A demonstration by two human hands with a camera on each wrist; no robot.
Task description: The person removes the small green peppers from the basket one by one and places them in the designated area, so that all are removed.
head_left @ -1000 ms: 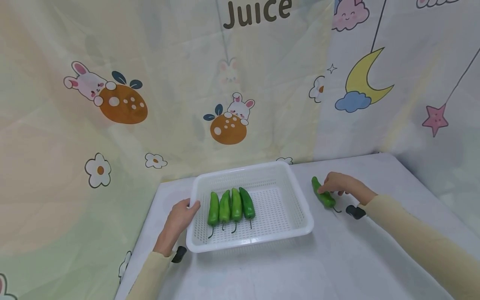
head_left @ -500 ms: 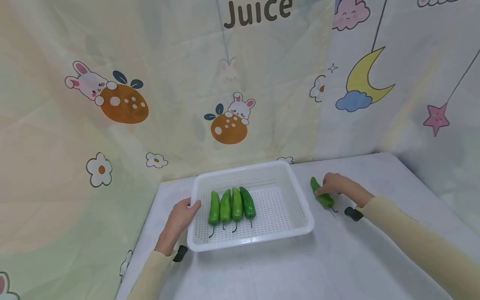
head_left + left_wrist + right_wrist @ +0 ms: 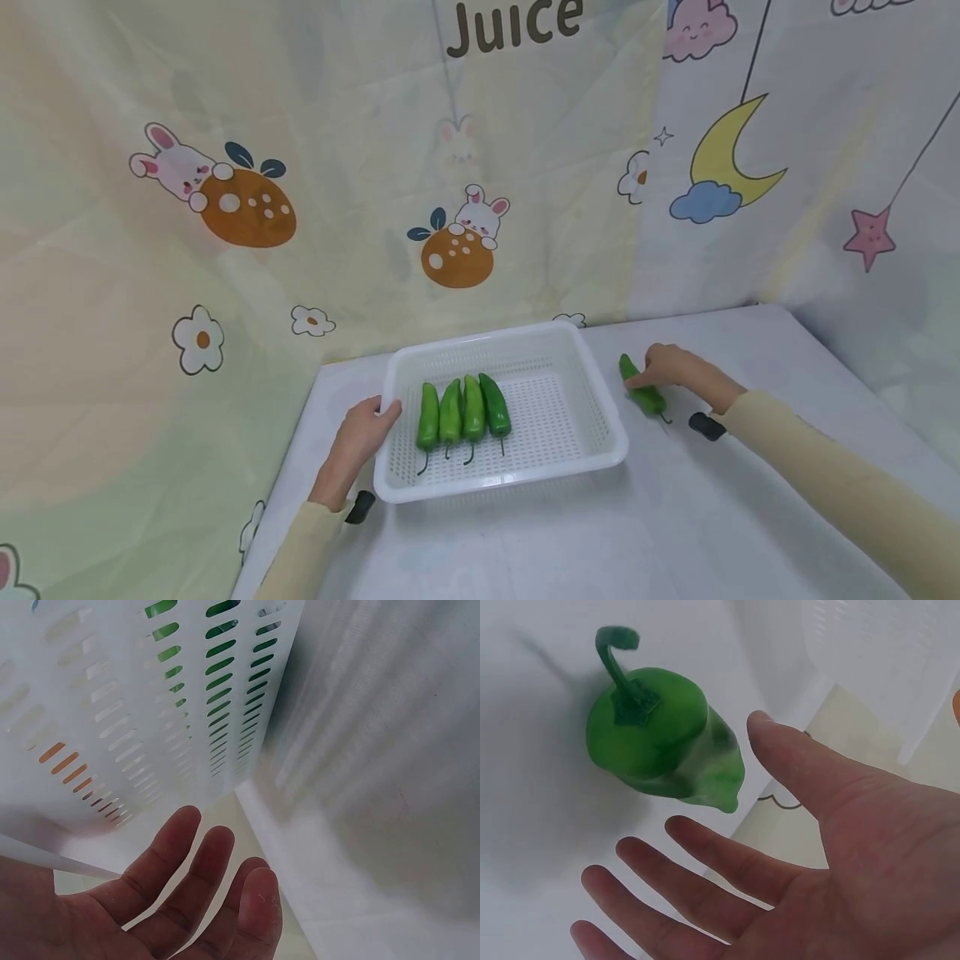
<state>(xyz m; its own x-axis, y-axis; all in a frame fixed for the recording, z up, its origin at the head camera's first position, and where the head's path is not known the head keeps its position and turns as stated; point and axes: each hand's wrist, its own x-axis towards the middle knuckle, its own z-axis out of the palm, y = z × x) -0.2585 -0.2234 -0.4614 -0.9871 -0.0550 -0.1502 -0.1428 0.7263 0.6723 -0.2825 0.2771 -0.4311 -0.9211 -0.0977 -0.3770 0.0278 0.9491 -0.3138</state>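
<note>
My left hand grips the left rim of a white plastic basket, its thumb over the rim. In the left wrist view, its fingers extend along the outside of the slotted wall. Inside the basket, several green chili peppers lie side by side toward the left, stems facing the front. To the right of the basket, another green chili pepper lies on the table. My right hand is over it, thumb and fingers spread on either side. The right wrist view shows the thumb and fingertips close around the pepper.
The white-covered table ends at a printed cloth backdrop behind the basket. A second cloth hangs along the right side. The right part of the basket's perforated floor shows bare.
The loose pepper has shifted slightly left toward the basket, together with my right hand. My left hand keeps its hold on the basket rim, and the peppers inside stay put.
</note>
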